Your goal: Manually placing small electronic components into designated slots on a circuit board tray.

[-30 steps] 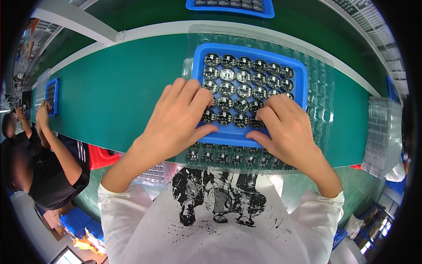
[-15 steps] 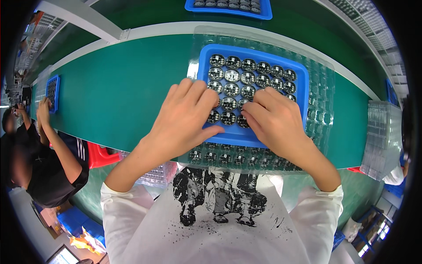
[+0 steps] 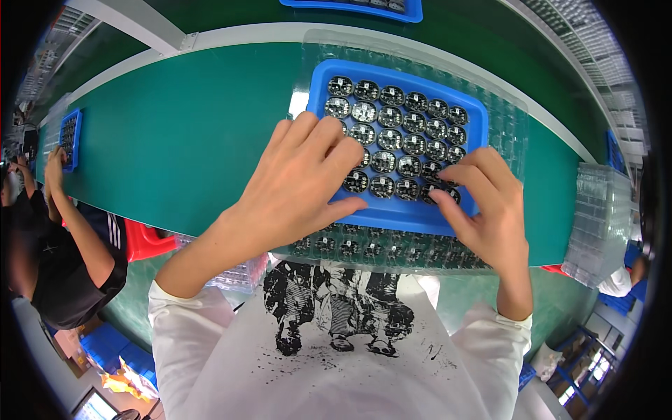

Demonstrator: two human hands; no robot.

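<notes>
A blue tray (image 3: 467,106) filled with several round black circuit boards (image 3: 402,141) lies on a clear plastic blister sheet (image 3: 509,133) on the green table (image 3: 175,140). My left hand (image 3: 301,182) rests flat on the tray's near left corner, fingers spread over the boards, thumb on the front rim. My right hand (image 3: 483,203) sits at the near right corner, its fingertips curled onto the boards in the front row. More round boards (image 3: 364,246) sit in the clear sheet's pockets below the tray.
A stack of clear blister sheets (image 3: 598,217) stands at the right table edge. Another blue tray (image 3: 413,10) lies at the far edge. At the left, another person's arm (image 3: 77,224) reaches a small blue tray (image 3: 70,133). A red stool (image 3: 143,238) is under the table.
Both my hands have slid toward me and apart, from the tray's middle to its near corners, uncovering more rows of boards. The tray itself has stayed in place.
</notes>
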